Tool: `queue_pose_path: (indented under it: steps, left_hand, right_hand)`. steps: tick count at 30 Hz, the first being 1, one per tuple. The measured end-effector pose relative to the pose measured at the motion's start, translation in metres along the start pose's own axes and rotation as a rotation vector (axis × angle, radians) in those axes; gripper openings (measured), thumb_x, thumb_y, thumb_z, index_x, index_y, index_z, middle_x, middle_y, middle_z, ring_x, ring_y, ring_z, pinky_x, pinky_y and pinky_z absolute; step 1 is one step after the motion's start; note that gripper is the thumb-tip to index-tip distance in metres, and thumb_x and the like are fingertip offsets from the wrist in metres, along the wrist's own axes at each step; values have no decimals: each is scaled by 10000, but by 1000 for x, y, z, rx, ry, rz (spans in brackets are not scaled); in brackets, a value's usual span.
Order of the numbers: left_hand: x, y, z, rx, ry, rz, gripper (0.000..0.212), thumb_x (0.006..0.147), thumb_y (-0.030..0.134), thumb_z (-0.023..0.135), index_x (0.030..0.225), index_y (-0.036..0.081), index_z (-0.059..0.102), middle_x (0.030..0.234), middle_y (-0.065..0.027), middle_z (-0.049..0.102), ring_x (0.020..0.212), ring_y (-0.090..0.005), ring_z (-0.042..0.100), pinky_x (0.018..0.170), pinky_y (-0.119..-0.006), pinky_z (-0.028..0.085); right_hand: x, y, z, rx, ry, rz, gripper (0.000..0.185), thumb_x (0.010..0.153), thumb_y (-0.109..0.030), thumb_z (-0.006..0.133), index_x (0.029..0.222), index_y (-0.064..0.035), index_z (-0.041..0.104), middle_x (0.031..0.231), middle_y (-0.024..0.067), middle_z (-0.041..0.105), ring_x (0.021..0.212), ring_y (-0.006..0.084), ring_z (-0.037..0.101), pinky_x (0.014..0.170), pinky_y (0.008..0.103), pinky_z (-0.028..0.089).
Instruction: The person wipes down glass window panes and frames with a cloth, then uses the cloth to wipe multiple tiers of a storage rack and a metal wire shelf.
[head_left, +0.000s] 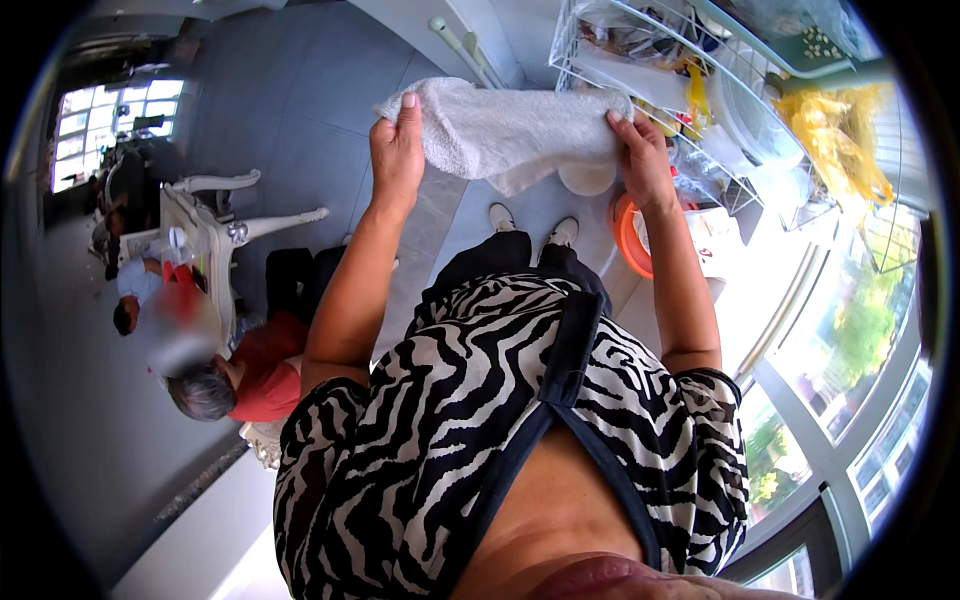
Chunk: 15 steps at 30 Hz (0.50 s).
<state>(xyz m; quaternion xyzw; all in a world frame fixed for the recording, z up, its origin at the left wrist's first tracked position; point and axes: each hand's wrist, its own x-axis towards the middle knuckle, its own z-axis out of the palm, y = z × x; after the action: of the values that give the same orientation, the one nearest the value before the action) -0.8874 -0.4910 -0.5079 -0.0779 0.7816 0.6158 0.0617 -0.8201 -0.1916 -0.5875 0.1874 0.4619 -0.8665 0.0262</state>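
A pale grey terry cloth (517, 131) is stretched out in the air between my two hands. My left hand (399, 154) pinches its left end, thumb on top. At the other end, my right hand (643, 154) grips the cloth's corner between thumb and fingers. The middle of the cloth sags a little, and a lower fold hangs down. Below it my shoes (561, 232) stand on the tiled floor. A round whitish thing (587, 178) shows partly from behind the cloth's lower edge.
To the right, a white wire rack (664, 112) holds plastic bags and containers. Yellow plastic bags (840, 139) hang there. An orange basin (628, 236) sits behind my right forearm. On the left, people sit by a white carved table (196, 214). Windows (847, 352) line the lower right.
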Motion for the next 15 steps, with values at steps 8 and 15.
queue_pose_path:
  steps: [8, 15]
  left_hand:
    - [-17, -42, -107, -118, 79, -226, 314, 966, 306, 608, 971, -1, 669, 873, -48, 682, 753, -107, 634, 659, -284, 506]
    - [-4, -158, -208, -20, 23, -336, 327, 904, 320, 678, 915, -6, 672, 740, -14, 629, 631, -94, 571, 556, -287, 465]
  right_hand:
    - [0, 49, 12, -767, 16, -106, 343, 868, -172, 690, 1139, 19, 605, 839, 6, 591, 725, 93, 524, 647, 262, 439]
    - [28, 123, 68, -1019, -268, 38, 387, 839, -81, 635, 1224, -34, 646, 675, -43, 455, 625, 71, 415, 587, 251, 376]
